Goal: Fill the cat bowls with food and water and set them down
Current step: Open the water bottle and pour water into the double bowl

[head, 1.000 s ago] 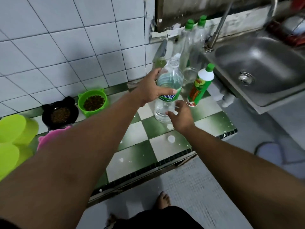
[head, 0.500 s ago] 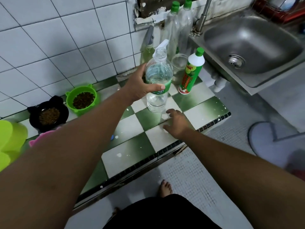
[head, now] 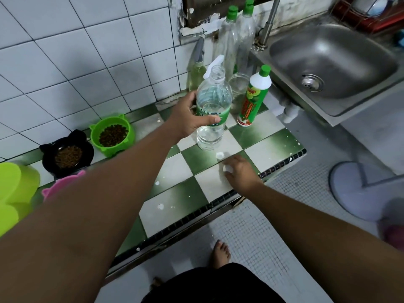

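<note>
My left hand point(head: 188, 119) grips an uncapped clear water bottle point(head: 213, 99) around its green label; the bottle stands upright on the green-and-white checked counter point(head: 175, 200). In front of the bottle, my right hand point(head: 240, 173) rests low on the counter, its fingertips pinching a small white bottle cap point(head: 227, 168). At the left against the tiled wall stand a green cat bowl point(head: 96, 136) and a black cat bowl point(head: 47, 154), both holding brown kibble. A pink bowl point(head: 63, 186) peeks out from behind my left forearm.
Right of the water bottle are a green-capped dish soap bottle point(head: 253, 99), a glass jar point(head: 239, 84), a spray bottle point(head: 197, 71) and two tall clear bottles point(head: 238, 36). A steel sink point(head: 332, 62) is at the right. Lime-green containers point(head: 13, 186) sit at the far left.
My right hand dropped from the bottle's base to the counter and closed on the white cap lying there. My left hand kept hold of the bottle.
</note>
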Motion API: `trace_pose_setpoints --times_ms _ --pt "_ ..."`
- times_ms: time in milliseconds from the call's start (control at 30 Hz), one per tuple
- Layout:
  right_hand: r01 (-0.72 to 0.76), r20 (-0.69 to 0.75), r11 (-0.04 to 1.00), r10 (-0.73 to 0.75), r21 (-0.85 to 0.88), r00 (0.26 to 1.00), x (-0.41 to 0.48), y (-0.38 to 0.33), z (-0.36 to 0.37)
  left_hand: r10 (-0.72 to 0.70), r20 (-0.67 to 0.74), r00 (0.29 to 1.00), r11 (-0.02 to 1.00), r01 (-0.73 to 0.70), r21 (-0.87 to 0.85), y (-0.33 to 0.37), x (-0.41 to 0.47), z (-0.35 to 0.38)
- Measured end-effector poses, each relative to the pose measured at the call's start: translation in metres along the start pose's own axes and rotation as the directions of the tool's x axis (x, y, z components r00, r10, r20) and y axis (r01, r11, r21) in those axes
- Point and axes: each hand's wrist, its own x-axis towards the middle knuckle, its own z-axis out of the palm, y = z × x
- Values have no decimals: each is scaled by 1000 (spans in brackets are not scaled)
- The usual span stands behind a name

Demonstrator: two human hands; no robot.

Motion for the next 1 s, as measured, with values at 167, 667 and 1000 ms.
trace_pose_setpoints --times_ms 167,667,1000 --pt "113 -410 957 7 267 912 12 -33 -59 -43 32 999 997 45 -66 -7 1 1" --pt "406 -532 843 -176 352 828 72 -122 -161 -82 6 997 991 82 -107 -24 0 8" --pt "394 -407 896 -289 203 866 81 -122 -177 -99 28 995 991 101 -91 -26 -1 9"
